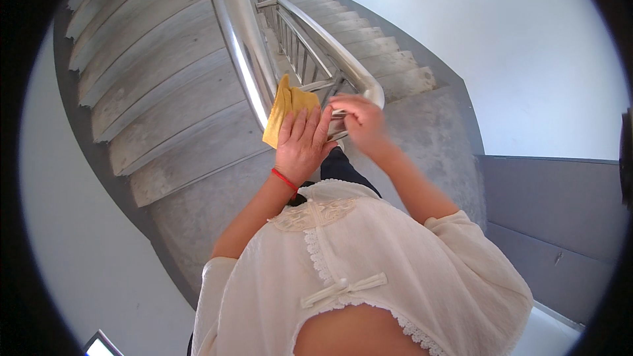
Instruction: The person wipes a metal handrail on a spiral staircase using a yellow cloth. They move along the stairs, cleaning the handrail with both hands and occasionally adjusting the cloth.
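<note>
My left hand point(302, 139), with a red cord bracelet point(284, 181) on its wrist, lies over a folded yellow cloth point(284, 113). That cloth rests against the lower end of a thick polished metal handrail point(242, 44), and my palm side is hidden. Close beside it, my right hand point(363, 121) is slightly blurred, with curled fingers at the railing's turn. A short metal rail piece point(338, 117) shows just under those fingers. Whether the right hand grips anything cannot be made out.
Concrete steps point(163, 79) rise on the left. A second flight point(366, 34) lies beyond another handrail point(336, 44) with metal balusters point(296, 49). The concrete landing point(420, 128) spreads right, beside a white wall point(494, 49) and a grey panel point(549, 202). A lit screen point(101, 345) shows lower left.
</note>
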`<state>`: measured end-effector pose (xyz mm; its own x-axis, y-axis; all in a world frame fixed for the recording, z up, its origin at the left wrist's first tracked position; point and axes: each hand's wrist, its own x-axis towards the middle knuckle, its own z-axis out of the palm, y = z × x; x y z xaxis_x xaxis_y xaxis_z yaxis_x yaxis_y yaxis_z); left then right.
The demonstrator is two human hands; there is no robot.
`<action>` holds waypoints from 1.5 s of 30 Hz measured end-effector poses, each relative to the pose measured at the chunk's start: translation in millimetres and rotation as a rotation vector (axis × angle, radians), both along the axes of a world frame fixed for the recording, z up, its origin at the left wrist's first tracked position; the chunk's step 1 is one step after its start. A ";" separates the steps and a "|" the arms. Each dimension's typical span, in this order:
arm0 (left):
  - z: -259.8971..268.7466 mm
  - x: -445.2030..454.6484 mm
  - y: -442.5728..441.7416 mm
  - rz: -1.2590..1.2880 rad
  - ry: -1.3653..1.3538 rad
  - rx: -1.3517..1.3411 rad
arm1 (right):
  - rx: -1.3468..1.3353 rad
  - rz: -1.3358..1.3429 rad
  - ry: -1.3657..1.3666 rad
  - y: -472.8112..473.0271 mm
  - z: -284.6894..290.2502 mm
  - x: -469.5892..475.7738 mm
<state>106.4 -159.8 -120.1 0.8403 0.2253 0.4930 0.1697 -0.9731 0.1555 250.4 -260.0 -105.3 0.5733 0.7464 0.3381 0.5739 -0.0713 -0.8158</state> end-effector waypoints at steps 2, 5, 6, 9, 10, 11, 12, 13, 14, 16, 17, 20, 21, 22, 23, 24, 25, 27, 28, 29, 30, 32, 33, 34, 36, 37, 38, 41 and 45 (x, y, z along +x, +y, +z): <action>-5.7 -2.3 6.8 -0.018 0.016 -0.022 | -0.112 -0.028 -0.189 -7.3 -7.6 21.8; 3.6 -11.7 41.4 -0.131 0.006 0.054 | -0.284 -0.011 -0.386 -8.6 -16.9 39.3; 15.0 -11.4 59.7 -0.200 0.032 0.069 | -0.306 -0.009 -0.397 -6.7 -14.6 38.0; 51.3 18.5 106.6 -0.239 0.045 0.082 | -0.392 -0.004 -0.437 -3.7 -6.3 37.0; 64.9 33.5 126.2 -0.209 0.014 0.146 | -0.421 0.002 -0.454 -2.1 -4.7 37.9; 78.9 52.8 152.0 -0.152 -0.066 0.181 | -0.434 0.013 -0.459 0.7 -5.4 39.3; 93.1 74.1 177.4 -0.099 -0.149 0.213 | -0.450 0.021 -0.465 2.9 -8.5 41.6; 112.8 95.7 199.8 -0.006 -0.159 0.203 | -0.467 0.031 -0.473 5.2 -10.5 43.2; 130.1 104.4 212.1 0.098 -0.169 0.198 | -0.470 0.044 -0.487 7.6 -9.6 41.8; 136.7 112.4 216.7 0.231 -0.240 0.193 | -0.477 0.052 -0.520 12.6 -8.7 41.1; 136.9 117.3 219.7 0.297 -0.279 0.192 | -0.462 0.067 -0.521 12.4 -9.4 40.2; 95.8 91.9 159.1 0.284 -0.168 0.030 | -0.462 0.071 -0.527 9.1 -15.2 49.6; 73.6 75.6 138.5 0.242 -0.195 0.012 | -0.490 0.074 -0.542 8.9 -12.7 50.1; 66.3 54.8 110.5 0.235 -0.141 -0.064 | -0.458 0.078 -0.530 8.9 -14.7 50.5; 65.1 39.2 85.2 0.265 -0.079 -0.104 | -0.426 0.082 -0.520 10.2 -15.8 50.4; 64.1 30.7 75.3 0.290 -0.050 -0.133 | -0.383 0.084 -0.490 11.1 -15.3 48.8; 66.1 30.0 70.6 0.322 -0.021 -0.182 | -0.357 0.096 -0.464 7.5 -12.9 47.7; 86.4 52.8 95.3 0.347 -0.025 -0.150 | -0.312 0.107 -0.434 8.0 -12.7 48.3; 98.2 68.5 113.8 0.357 -0.025 -0.137 | -0.293 0.110 -0.417 9.8 -11.7 51.0; 108.9 84.3 136.3 0.370 -0.069 -0.074 | -0.286 0.110 -0.401 11.7 -9.1 52.0; 120.9 97.4 159.8 0.390 -0.108 -0.014 | -0.281 0.118 -0.382 11.4 -6.8 49.9; 149.5 128.8 210.9 0.427 -0.194 -0.145 | -0.269 0.124 -0.362 11.9 -6.2 50.9; 163.0 142.3 238.7 0.442 -0.214 -0.195 | -0.260 0.125 -0.360 11.3 -5.3 50.9; 174.7 152.3 263.9 0.461 -0.233 -0.244 | -0.252 0.131 -0.358 10.3 -5.4 49.6; 205.2 168.0 290.3 0.559 -0.217 -0.322 | -0.236 0.152 -0.358 10.1 -7.7 49.5; 210.4 170.8 287.2 0.571 -0.212 -0.340 | -0.228 0.152 -0.356 9.8 -8.9 50.3; 214.3 169.2 283.0 0.588 -0.209 -0.356 | -0.217 0.156 -0.359 8.7 -9.3 50.2; 173.1 146.6 265.6 0.468 -0.269 -0.275 | -0.225 0.147 -0.359 9.4 -9.7 49.8; 87.8 78.6 156.0 0.217 -0.183 -0.075 | -0.302 0.130 -0.378 10.3 -10.6 53.4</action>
